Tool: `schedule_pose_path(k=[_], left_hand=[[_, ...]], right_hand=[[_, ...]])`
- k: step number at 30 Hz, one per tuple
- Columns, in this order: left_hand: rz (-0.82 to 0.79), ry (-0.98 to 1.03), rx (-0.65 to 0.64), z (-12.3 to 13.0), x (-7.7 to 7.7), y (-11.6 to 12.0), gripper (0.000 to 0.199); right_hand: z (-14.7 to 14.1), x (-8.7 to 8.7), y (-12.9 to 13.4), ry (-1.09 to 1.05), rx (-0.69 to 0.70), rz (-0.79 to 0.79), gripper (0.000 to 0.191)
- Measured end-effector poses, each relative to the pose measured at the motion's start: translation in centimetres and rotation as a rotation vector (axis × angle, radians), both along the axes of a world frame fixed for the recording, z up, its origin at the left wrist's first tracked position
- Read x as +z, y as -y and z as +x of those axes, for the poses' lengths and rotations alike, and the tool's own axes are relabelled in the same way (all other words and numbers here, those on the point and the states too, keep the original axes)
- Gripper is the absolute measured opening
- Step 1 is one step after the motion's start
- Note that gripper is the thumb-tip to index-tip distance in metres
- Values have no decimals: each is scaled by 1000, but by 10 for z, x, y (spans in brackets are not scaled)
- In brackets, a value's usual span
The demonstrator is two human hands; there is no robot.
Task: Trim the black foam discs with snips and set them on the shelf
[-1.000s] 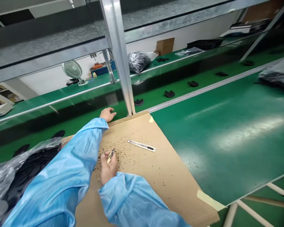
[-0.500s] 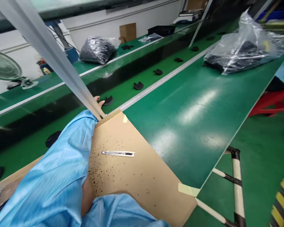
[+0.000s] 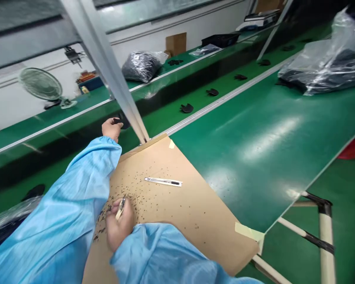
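Note:
My left hand [image 3: 111, 129] reaches over the green belt, fingers closed on the edge of a flat black curved piece [image 3: 124, 121]. The upright metal post stands just to the right of that piece. Low over the tan cardboard sheet [image 3: 177, 201], my right hand [image 3: 120, 227] is wrapped round a slim pale utility knife [image 3: 120, 209]. Small black scraps [image 3: 139, 193] lie scattered about this hand. A second utility knife [image 3: 163, 182] rests on the cardboard, to the right of my right hand.
More black pieces [image 3: 186, 108] sit spaced along the green belt. The metal post [image 3: 118, 75] rises at the cardboard's far edge. A clear plastic bag [image 3: 322, 67] with dark contents stands on the green table, at right. A fan [image 3: 41, 84] is at back left.
My left hand has picked the black piece up off the belt and moved it left, behind the post. My right hand with its utility knife has come into view. The camera view has shifted left.

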State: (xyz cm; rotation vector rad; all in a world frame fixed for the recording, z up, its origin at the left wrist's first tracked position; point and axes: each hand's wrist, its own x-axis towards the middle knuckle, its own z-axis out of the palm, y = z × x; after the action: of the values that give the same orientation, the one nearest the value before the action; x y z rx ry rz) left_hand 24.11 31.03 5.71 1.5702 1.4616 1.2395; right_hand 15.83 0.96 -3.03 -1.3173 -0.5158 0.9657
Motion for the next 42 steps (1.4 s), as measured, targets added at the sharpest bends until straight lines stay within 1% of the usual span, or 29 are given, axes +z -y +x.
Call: schedule_pose_path(k=[2,3,5,7,8,10,13,14,16,18,20,22,26,32,37,42], left_hand=[[3,97,66,-34,19,23,25],[-7,158,66,-52,28,39,25],[-44,291,6,-88,42,77,25],[-81,423,-66,-121,49,121,23],[-90,481,-80,-136,49,144,23],[-99,579,-44,-162,42,188,23],[-184,703,59,-190,21,246,31],[-233,739,77,-198,12,262,33],[-321,809,68,-209,-7,290,34],[-351,888,32,-216,-23,309,35],[-333,960,23,-220,-34,321,35],[-310,997,41,-223,-41,325,35],[-310,1017,24,-227,-42,326,36],[-383,1049,-42,-227,-40,327,39],[-402,1053,-58,-227,-40,329,41],[-392,1034,-64,-227,-39,330,44]], right_hand=[[3,8,0,-76,29,45,25],[4,10,0,-90,54,78,28],[6,8,0,-79,112,140,33],[7,6,1,-17,175,196,37],[7,5,2,27,205,222,38],[9,6,4,113,272,274,40],[16,14,8,254,350,404,42],[19,18,9,337,370,459,42],[26,24,12,544,413,546,43],[31,26,15,753,475,585,43],[34,25,19,937,538,581,42],[33,22,23,1083,583,562,40],[31,18,25,1245,607,568,36],[31,21,25,1305,555,614,34],[33,22,25,1332,583,623,33],[35,20,23,1425,603,607,33]])
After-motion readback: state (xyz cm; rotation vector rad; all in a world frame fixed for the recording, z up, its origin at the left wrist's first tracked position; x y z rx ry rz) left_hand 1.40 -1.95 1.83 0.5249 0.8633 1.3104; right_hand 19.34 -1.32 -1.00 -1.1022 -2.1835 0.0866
